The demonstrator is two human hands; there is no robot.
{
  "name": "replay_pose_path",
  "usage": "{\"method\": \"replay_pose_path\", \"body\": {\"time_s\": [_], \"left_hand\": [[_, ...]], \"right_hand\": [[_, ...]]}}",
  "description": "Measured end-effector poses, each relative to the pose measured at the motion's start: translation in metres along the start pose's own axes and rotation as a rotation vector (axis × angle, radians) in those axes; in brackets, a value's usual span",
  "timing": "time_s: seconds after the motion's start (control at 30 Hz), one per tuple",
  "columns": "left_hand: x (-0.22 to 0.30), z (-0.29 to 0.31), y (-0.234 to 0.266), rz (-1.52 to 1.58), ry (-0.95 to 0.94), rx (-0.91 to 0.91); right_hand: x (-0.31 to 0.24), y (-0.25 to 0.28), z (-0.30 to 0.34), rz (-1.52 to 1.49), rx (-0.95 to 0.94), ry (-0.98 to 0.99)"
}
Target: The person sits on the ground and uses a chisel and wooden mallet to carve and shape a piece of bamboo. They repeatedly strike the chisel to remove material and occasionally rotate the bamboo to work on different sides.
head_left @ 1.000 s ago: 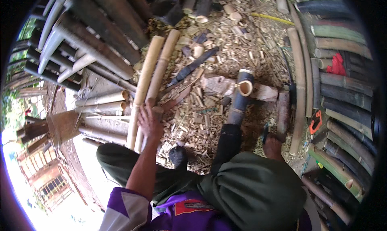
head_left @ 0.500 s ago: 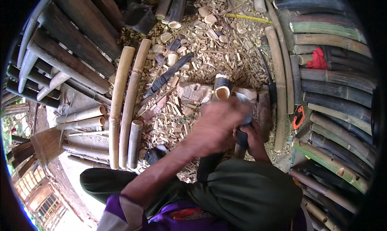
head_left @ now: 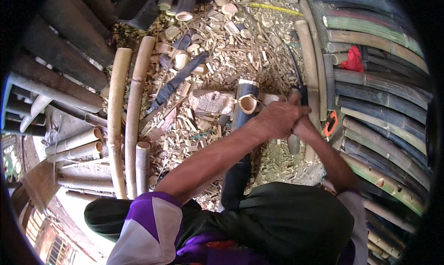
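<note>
My left hand reaches across to the right and is closed, its fingers curled against my right hand. The two hands meet just right of the notched bamboo tube. My right hand is mostly covered by the left, and whatever they hold is hidden. A grey rounded end of a stick or bamboo shows just below them. The dark bamboo tube, with a pale oval cut opening facing up, rests by a rough wooden block. Its lower part runs down toward my leg.
Bamboo chips cover the ground. A long dark flat piece lies left of the block. Bamboo poles flank both sides, with a stack at right. An orange-handled tool, yellow measuring tape and black tub lie around.
Both hands have moved up and to the right, away from the tube's cut opening, and now meet near the right poles. The view has shifted, so surroundings sit further left and higher.
</note>
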State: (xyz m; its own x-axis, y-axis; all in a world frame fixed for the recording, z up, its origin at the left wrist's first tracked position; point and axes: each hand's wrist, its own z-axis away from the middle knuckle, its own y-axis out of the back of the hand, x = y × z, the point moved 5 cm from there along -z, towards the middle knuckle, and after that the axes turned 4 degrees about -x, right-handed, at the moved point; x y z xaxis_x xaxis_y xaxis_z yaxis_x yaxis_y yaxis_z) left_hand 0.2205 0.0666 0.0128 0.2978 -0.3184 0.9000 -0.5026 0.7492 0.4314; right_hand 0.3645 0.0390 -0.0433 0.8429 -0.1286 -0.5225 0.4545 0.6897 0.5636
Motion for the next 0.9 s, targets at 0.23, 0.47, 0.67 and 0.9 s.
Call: {"method": "replay_pose_path", "body": {"time_s": [0.23,0.47,0.67,0.9], "left_hand": [[-0.014,0.025,0.042,0.160,0.151,0.750],[-0.014,0.031,0.032,0.300,0.233,1.016],[0.013,0.021,-0.009,0.167,0.283,0.610],[0.004,0.034,-0.015,0.149,0.168,0.059]], "right_hand": [[-0.135,0.062,-0.057,0.809,-0.095,0.321],[-0.137,0.057,-0.077,0.979,-0.030,0.723],[-0.082,0.044,-0.016,0.608,-0.229,0.460],[-0.040,-0.034,0.014,-0.076,-0.024,0.161]]}}
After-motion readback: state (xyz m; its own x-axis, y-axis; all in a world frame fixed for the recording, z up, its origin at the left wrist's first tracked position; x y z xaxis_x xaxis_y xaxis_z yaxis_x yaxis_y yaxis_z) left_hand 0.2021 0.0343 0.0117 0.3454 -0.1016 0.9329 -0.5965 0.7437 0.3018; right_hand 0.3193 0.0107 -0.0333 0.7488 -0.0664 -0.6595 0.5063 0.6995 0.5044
